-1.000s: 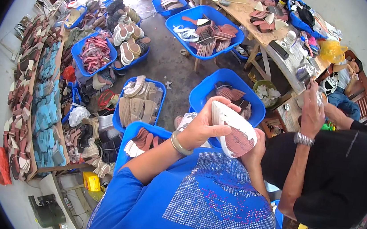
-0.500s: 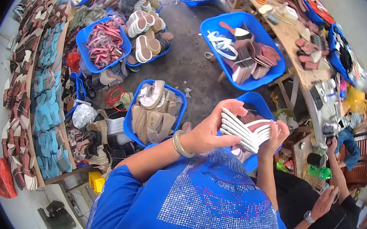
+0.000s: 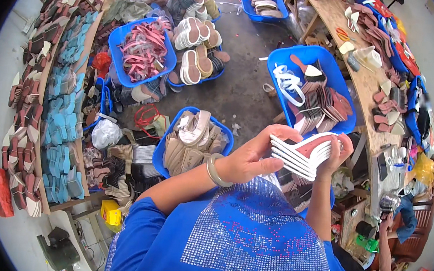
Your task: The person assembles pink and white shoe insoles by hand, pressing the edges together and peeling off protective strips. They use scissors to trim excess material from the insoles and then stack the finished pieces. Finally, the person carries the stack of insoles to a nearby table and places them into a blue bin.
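Note:
Between my two hands is a stack of several sandal soles (image 3: 298, 165) with white edges and a reddish-brown upper face. My left hand (image 3: 263, 153) grips the stack's left end, thumb below and fingers over the top. A pale bangle (image 3: 214, 170) circles that wrist. My right hand (image 3: 337, 154) is closed round the right end, its fingers partly hidden behind the soles. Beneath the hands, a blue tub (image 3: 332, 199) with more soles is largely covered by my arms. Just beyond, another blue tub (image 3: 284, 53) holds brown soles (image 3: 315, 106) and white straps (image 3: 288, 85).
Left of my arm stands a blue tub (image 3: 159, 156) of beige shoe parts. Farther off is a tub (image 3: 114, 64) of pink straps. Racks of blue soles (image 3: 62, 124) line the left side. A wooden workbench (image 3: 363, 82) runs along the right; another person's arm (image 3: 386, 248) shows below it.
The stack has tilted, showing more of its brown face. Both hands keep their hold. The view has shifted, so the tubs appear farther right and lower. The other person has moved toward the lower right.

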Motion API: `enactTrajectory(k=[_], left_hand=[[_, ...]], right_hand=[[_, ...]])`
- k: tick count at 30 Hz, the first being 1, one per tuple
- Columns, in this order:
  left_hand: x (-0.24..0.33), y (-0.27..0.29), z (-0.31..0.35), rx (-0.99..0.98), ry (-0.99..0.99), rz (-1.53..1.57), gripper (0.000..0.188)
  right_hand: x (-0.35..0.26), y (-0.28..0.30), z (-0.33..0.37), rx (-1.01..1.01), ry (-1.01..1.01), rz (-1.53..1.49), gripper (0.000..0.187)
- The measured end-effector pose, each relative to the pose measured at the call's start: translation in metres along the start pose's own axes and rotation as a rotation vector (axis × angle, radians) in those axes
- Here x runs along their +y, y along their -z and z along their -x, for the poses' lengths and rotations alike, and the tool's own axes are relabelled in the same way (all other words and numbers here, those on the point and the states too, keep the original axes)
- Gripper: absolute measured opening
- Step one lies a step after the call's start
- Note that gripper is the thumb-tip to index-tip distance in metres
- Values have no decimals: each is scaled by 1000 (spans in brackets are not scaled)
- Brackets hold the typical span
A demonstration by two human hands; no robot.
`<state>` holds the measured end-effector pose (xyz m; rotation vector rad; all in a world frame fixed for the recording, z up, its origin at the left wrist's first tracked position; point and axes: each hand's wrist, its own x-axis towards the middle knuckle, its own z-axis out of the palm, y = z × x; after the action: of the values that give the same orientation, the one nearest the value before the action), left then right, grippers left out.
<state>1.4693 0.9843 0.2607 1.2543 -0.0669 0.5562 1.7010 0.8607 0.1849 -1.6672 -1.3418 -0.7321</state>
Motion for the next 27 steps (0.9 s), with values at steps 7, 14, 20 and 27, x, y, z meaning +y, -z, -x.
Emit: enactTrajectory(k=[7,14,20,27], left_hand=[[-40,4,-70,480,-75,142,91],[-58,31,-198,740,10,217,56],[-90,64,-254,665,-20,180,28],[-83,113,-299,172,166,221,50]], right_hand=[[42,-43,-35,-25,3,86,49],[79,-59,-93,-255,-97,206,63],[105,-54,-126,-522,-164,-19,65],[178,-92,-136,-915,-457,-1085,61]])
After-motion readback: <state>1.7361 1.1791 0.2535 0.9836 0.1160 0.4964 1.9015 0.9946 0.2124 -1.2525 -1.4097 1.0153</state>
